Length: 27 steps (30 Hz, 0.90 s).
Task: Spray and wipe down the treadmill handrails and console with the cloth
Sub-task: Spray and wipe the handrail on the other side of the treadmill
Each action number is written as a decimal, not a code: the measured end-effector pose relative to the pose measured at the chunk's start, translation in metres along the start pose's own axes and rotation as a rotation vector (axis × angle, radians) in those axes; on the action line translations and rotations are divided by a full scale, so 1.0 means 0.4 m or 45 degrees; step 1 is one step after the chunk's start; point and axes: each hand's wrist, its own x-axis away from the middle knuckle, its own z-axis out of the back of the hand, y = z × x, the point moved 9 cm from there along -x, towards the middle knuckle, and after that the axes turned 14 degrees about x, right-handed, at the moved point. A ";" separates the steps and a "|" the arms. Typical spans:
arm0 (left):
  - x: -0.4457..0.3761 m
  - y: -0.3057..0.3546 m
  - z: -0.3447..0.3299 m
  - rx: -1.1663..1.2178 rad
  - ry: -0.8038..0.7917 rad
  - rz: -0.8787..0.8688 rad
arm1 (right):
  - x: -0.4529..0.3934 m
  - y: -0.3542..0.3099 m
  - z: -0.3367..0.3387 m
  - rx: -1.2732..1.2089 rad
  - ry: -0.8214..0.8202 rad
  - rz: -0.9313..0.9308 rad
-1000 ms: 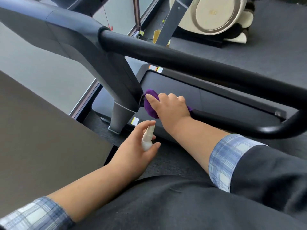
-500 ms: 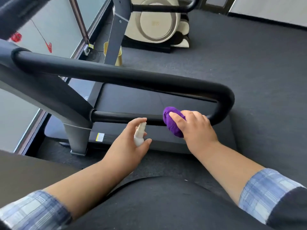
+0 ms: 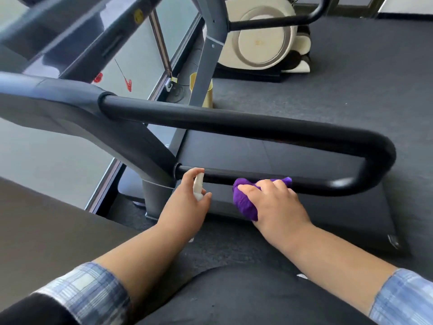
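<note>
A bunched purple cloth (image 3: 244, 202) is pressed against the lower bar (image 3: 304, 184) of the black handrail loop by the right hand (image 3: 276, 205), whose fingers are curled over the wad so that it is gripped between palm and bar. A small white spray bottle (image 3: 198, 187) is held in the left hand (image 3: 187, 202), the fingers wrapped round its body and the forefinger laid over the top; the nozzle appears to be aimed at the bar just beside the grey upright (image 3: 131, 141), though the head of the bottle is largely hidden by the fingers and its direction cannot be confirmed. The step in hand is judged to be the wiping of this lower bar. It is done best if the cloth is wrapped partly round the tube, so that the underside and far face are reached as well as the top. Firm, even pressure should be kept, and the stroke carried along the full length from the upright's joint to the bend (image 3: 375, 165) at the far right. Spray is best applied in short bursts just ahead of the cloth and kept off the running belt (image 3: 269, 153) below. The upper bar (image 3: 234, 118) of the loop and the console, which is not clearly in view, are presumably still to be treated.
</note>
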 end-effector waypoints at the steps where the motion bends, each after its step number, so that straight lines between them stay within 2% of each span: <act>1: -0.015 -0.007 0.014 -0.055 0.007 0.012 | -0.003 -0.025 0.002 -0.027 -0.013 0.054; 5: -0.064 -0.009 0.024 -0.247 -0.056 -0.007 | 0.015 -0.107 0.012 -0.094 -0.035 0.260; 8: -0.086 0.012 0.011 -0.330 -0.064 -0.059 | 0.054 -0.155 -0.012 -0.095 -0.133 0.478; 10: -0.096 0.022 -0.002 -0.366 -0.067 -0.064 | 0.071 -0.155 -0.025 -0.118 -0.204 0.538; 18: -0.087 0.074 -0.079 -0.338 -0.120 -0.095 | 0.108 -0.069 -0.037 -0.126 -0.283 0.445; 27: -0.022 0.218 -0.294 -0.298 -0.307 -0.417 | 0.174 0.076 -0.026 -0.156 -0.296 0.217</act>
